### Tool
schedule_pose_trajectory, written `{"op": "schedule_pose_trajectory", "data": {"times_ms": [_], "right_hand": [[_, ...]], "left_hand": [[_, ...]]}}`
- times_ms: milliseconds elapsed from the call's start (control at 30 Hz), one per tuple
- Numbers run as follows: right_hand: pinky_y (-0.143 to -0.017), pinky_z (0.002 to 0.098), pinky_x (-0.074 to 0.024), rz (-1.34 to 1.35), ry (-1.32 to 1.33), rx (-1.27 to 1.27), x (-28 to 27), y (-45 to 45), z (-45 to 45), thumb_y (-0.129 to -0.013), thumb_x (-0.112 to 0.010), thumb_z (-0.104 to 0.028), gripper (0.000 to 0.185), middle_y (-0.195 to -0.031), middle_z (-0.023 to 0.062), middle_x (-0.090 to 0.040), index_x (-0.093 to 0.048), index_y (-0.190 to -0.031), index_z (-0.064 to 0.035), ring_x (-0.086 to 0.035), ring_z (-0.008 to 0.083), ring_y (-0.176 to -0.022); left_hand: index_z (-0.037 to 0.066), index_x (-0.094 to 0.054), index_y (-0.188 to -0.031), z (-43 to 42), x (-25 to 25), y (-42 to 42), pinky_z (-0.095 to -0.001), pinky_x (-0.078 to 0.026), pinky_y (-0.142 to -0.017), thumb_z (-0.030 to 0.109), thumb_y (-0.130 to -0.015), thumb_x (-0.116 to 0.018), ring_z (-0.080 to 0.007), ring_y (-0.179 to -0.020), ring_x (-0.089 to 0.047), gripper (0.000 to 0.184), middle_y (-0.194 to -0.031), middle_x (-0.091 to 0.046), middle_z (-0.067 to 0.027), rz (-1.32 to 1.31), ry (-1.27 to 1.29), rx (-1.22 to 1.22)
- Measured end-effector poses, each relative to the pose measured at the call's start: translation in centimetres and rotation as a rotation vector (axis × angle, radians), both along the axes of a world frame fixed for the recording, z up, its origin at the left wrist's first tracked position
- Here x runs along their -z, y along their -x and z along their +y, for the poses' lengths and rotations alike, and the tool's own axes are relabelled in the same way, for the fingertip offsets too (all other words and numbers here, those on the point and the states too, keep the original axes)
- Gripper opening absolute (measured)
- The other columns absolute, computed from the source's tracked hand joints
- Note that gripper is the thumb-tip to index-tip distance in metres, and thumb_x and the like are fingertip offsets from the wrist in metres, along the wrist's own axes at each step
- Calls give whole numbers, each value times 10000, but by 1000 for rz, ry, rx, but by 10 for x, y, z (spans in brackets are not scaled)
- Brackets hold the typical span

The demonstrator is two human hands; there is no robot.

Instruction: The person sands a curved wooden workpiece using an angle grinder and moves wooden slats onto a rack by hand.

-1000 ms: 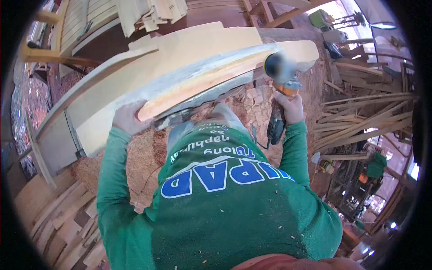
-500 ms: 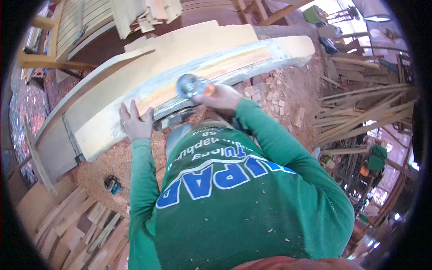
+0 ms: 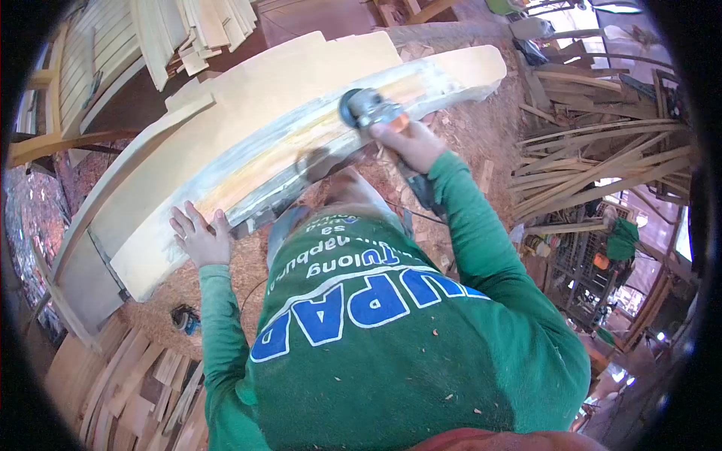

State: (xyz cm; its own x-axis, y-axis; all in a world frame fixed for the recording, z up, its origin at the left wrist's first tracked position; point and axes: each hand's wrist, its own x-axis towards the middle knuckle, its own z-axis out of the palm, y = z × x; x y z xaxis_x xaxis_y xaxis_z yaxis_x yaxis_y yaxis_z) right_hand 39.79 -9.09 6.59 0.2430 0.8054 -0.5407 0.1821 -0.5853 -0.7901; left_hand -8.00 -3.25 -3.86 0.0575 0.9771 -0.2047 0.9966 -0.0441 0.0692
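My right hand [image 3: 414, 144] grips an angle grinder [image 3: 374, 110] by its body. The grinder's round disc is over the long curved wooden piece [image 3: 169, 229], right of its middle, and motion blurs it; I cannot tell if it touches. A pale blue-white and yellow-orange band runs along the wood. With fingers spread, my left hand [image 3: 203, 237] rests on the near edge of the same piece toward its left end. The grinder's rear handle and dark cord hang down beside my right wrist.
Another power tool [image 3: 185, 319] lies on the sawdust at left. Wood offcuts [image 3: 143, 383] are spread at lower left, and long curved strips [image 3: 602, 165] are stacked at right. A thin curved board [image 3: 143, 150] and boards [image 3: 188, 37] lie beyond the workpiece.
My right hand has carried the grinder rightward along the wood. My left hand shifts slightly left and down in view, and the whole view has moved a little.
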Motion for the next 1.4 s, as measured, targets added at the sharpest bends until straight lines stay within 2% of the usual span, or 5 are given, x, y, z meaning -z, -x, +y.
{"op": "schedule_pose_trajectory", "data": {"times_ms": [300, 567, 767, 1067, 1400], "right_hand": [[-748, 253, -458, -19, 183, 200, -7, -129, -21, -928, -734, -621, 735, -983, 26, -674, -701, -1178, 70, -579, 106, -845], [-703, 260, -441, 51, 180, -146, -18, 34, 21, -965, -722, -548, 512, -901, -26, -641, -718, -1112, -56, -555, 68, -797], [-913, 356, -532, -90, 215, -448, -35, 166, 49, -920, -739, -603, 732, -1093, 140, -746, -698, -1287, 30, -688, 205, -993], [-726, 335, -499, -88, 183, -644, -2, 270, 71, -888, -725, -664, 738, -892, 72, -700, -726, -1131, 33, -622, 158, -781], [-895, 348, -556, -91, 155, -793, -15, 361, 85, -870, -722, -712, 838, -1091, 131, -774, -709, -1276, 21, -729, 199, -947]], "left_hand": [[62, -309, -1652, -2, 1, -3, -671, -151, -1247, 600, -1019, -527, -512, -1587, -154, 859, -1723, -171, -297, -34, -70, 30], [66, -375, -1630, -7, -3, -8, -681, -110, -1251, 613, -1018, -501, -449, -1602, -173, 830, -1730, -219, -239, -120, -163, 15], [79, -368, -1637, -16, 7, 44, -736, -71, -1226, 600, -1043, -456, -375, -1611, -199, 795, -1747, -247, -133, -85, -162, -48], [33, -342, -1636, -50, 4, 146, -668, -71, -1261, 543, -1042, -476, -406, -1602, -208, 794, -1734, -249, -195, -289, -262, -320], [-8, -383, -1601, -72, 12, 171, -688, -173, -1229, 421, -1010, -597, -483, -1543, -317, 761, -1674, -346, -262, -405, -405, -283]]}}
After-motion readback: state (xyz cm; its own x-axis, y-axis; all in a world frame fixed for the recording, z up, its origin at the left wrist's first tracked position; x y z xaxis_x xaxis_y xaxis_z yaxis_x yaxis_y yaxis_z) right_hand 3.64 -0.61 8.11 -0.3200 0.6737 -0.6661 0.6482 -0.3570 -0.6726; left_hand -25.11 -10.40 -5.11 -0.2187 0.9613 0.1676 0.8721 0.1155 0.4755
